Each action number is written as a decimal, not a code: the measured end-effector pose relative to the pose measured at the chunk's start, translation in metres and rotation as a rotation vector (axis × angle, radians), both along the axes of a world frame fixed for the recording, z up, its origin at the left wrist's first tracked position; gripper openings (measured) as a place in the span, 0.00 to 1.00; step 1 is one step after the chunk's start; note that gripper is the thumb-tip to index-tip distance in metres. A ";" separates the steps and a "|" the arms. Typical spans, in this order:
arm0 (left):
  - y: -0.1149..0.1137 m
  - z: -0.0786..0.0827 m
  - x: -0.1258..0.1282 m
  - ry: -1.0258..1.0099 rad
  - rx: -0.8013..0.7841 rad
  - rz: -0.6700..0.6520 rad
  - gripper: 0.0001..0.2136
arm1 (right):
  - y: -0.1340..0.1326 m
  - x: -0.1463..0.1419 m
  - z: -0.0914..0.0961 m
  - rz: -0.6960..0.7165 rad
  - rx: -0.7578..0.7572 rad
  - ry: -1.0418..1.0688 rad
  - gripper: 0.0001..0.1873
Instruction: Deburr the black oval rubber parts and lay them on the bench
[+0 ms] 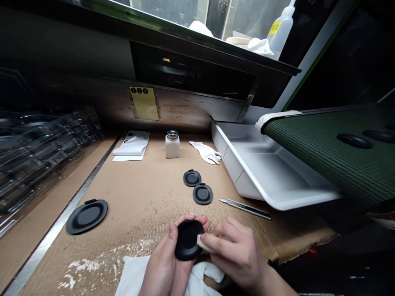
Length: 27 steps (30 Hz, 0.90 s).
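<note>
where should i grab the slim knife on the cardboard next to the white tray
Pinch the knife across its narrow width midway, from above. It lies flat on the cardboard, long and thin, so only its long edges offer a hold; the white tray stands close behind, so likely come in from the near side.

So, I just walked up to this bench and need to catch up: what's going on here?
A person holds a black round cover in the left hand. The right hand presses a small whitish pad against the cover's edge, above a white cloth. On the cardboard beyond lie two smaller black covers, a larger black disc to the left and a utility knife to the right.
</note>
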<state>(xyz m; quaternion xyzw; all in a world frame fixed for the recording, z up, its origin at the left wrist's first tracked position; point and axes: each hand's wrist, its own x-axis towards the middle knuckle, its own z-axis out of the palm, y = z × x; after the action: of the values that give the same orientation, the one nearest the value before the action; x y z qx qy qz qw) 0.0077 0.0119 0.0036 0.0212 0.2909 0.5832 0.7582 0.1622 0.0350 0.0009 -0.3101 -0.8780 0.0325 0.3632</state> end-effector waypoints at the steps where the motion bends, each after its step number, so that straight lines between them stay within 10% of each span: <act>1: 0.000 0.001 0.000 0.008 0.012 -0.001 0.14 | 0.007 0.001 0.002 -0.010 -0.007 -0.011 0.14; 7: -0.001 0.005 0.001 0.127 -0.003 0.021 0.10 | 0.034 0.005 0.015 -0.090 -0.063 0.039 0.11; 15: -0.002 -0.002 0.000 0.012 -0.018 -0.006 0.15 | 0.006 0.021 0.011 0.153 -0.107 0.019 0.11; 27: -0.001 -0.003 -0.002 0.035 -0.020 -0.056 0.15 | -0.012 -0.019 0.003 0.086 0.009 -0.016 0.12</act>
<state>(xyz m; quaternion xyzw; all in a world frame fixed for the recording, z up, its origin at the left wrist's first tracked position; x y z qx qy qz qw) 0.0061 0.0105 0.0004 0.0317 0.3092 0.5582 0.7693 0.1434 0.0232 0.0041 -0.2705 -0.8936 0.0414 0.3558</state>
